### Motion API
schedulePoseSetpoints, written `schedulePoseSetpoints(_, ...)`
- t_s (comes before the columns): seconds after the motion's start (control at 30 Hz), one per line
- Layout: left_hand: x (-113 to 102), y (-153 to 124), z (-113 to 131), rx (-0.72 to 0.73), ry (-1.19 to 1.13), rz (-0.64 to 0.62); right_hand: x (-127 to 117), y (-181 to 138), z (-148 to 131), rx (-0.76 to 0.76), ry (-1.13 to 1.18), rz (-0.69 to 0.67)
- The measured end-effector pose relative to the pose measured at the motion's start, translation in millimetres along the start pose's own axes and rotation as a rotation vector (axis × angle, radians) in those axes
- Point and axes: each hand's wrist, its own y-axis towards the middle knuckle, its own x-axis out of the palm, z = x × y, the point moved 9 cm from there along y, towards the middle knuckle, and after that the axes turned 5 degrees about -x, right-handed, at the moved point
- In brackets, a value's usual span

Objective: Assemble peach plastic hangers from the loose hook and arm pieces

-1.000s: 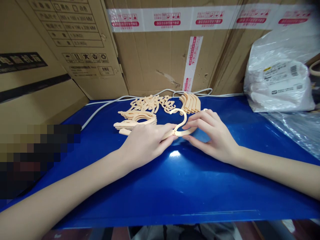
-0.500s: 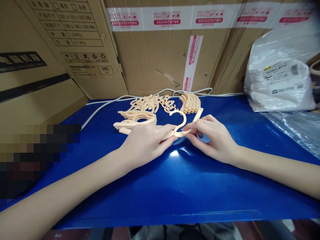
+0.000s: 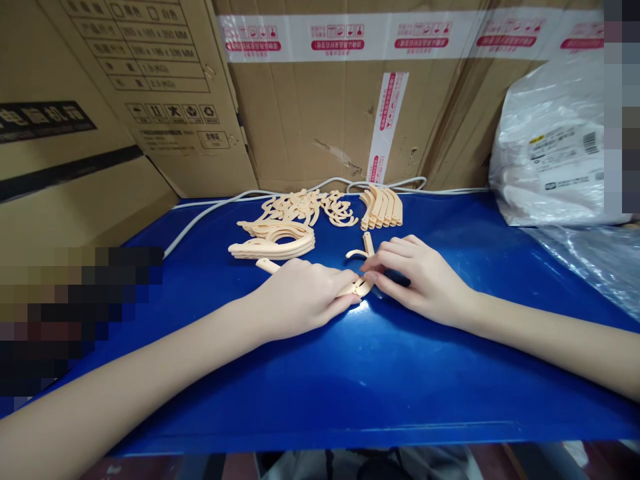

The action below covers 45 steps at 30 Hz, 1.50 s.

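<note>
Between my hands is a cream plastic folding clothes hanger (image 3: pixel 267 265). My left hand (image 3: pixel 305 293) is closed around one of its arms, whose end sticks out past the knuckles. My right hand (image 3: pixel 417 273) pinches the hanger near its middle joint. The curved tip of the hook and the end of another arm show just above the right fingertips; the rest is hidden by the fingers. Behind my left hand lies a stack of folded cream hangers (image 3: pixel 277 251).
Loose cream hooks (image 3: pixel 300 205) lie in a heap at the back, beside a row of curved hanger arms (image 3: pixel 384 208). A white cable (image 3: pixel 210 208) runs along cardboard boxes (image 3: pixel 320 107). A plastic-wrapped package (image 3: pixel 555 153) sits at the right on the blue table (image 3: pixel 320 393).
The hanger has turned in my hands. Its hook, upright before, is now tipped down and away, and the right-hand arm has swung inward. Both hands have dropped slightly.
</note>
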Motion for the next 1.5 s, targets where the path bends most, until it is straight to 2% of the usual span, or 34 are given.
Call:
schedulePoseSetpoints(0.2,0.3,0.0,-0.6,-0.014,0.024,0.001,3.6,0.0,0.8,-0.002,-0.021,-0.039)
schedulePoseSetpoints(0.53,-2.5,-2.4,2.9,0.041,-0.039,0.052,7.8,-0.1,5.6,0.034,-0.025,-0.067)
schedulePoseSetpoints(0.73,-4.3,-3.8,8.2,0.103,-0.050,0.027,7.7,-0.2,6.3,0.054,0.004,-0.066)
schedulePoseSetpoints(1.1,-4.1,-4.4,12.1,0.125,-0.066,0.017,3.8,-2.7,12.2,0.126,0.051,-0.019)
schedulePoseSetpoints(1.5,-3.5,-8.2,16.1,0.189,0.015,0.068,4.8,-4.4,24.6,0.166,0.047,-0.012)
